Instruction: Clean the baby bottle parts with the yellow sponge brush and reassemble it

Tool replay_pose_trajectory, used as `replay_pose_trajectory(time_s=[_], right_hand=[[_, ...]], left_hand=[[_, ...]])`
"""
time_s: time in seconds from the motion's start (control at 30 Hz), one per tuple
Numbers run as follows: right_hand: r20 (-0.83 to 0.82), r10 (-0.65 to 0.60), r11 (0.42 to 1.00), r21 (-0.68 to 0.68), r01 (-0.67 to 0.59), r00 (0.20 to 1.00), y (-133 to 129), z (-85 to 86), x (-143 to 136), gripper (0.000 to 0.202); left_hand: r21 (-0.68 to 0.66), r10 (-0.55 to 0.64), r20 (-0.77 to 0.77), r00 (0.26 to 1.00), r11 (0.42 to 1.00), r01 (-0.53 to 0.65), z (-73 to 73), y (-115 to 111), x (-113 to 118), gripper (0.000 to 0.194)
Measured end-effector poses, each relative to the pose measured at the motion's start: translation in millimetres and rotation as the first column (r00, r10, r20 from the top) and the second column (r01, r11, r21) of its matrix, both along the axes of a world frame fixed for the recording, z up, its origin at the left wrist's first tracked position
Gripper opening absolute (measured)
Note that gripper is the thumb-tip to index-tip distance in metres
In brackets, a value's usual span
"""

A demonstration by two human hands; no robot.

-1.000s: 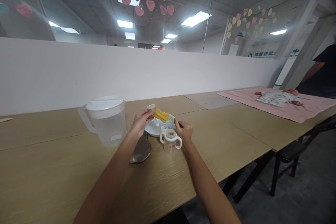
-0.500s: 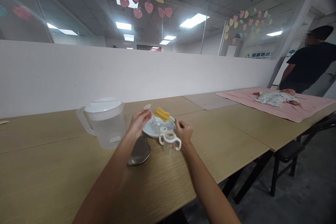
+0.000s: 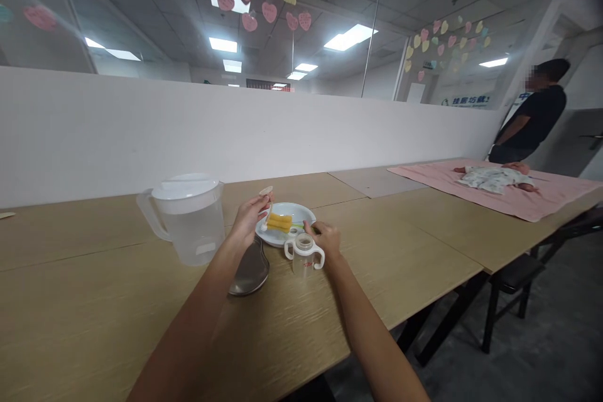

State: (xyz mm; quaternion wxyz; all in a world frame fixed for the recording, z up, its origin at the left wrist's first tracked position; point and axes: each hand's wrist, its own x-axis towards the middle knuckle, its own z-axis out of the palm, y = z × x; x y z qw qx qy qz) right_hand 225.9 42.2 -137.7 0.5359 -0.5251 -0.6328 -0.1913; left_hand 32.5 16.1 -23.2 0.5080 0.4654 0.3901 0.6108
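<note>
Yellow sponge brush (image 3: 280, 222) (in right hand (image 3: 326, 238)) has dropped; bowl (image 3: 291, 208) behind it

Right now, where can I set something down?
Bare: brown wooden table between right hand and pink rectangular cloth; also front-left of translucent plastic pitcher. Crowded: around round white bowl: left hand, yellow foam brush, clear cylindrical bottle, curved metal tray.

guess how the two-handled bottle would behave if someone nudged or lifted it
The two-handled bottle looks see-through, suggesting plastic, so it is probably light and fairly stiff. It stands upright on the table, so a push near the top might tip it. Its handles jut out from both sides, so they would likely limit rolling if it fell.
</note>
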Motion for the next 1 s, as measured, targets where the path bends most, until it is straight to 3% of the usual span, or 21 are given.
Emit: replay_pose_trajectory(time_s=[0.17,0.3,0.47,0.6,0.87,1.0], right_hand=[[-0.146,-0.049,0.998,-0.053,0.042,0.988,0,3.4,3,0.057],[-0.249,0.003,0.999,-0.039,-0.013,0.968,-2,8.1,6,0.057],[-0.135,0.031,0.999,0.014,-0.029,0.99,-1,4.0,2,0.051],[-0.012,0.03,0.999,0.029,-0.029,0.999,2,-1.6,1,0.048],[-0.229,-0.008,0.997,0.076,0.027,0.973,1,3.8,3,0.048],[-0.133,0.016,0.996,0.084,-0.005,0.991,0,3.0,2,0.047]], left_hand=[[-0.008,-0.007,-0.002,1.0,1.0,0.007,0.2,-1,1,0.039],[-0.008,-0.012,0.002,1.0,1.0,0.012,-1.2,-1,3,0.039],[0.005,-0.029,0.004,1.0,1.0,0.029,-1.4,-2,3,0.036],[0.0,0.029,0.007,1.0,1.0,-0.029,-1.2,-2,3,0.038],[0.011,0.014,0.001,1.0,1.0,-0.014,-4.2,-2,5,0.04],[0.029,0.057,0.016,0.998,0.998,-0.058,-4.0,0,5,0.037]])
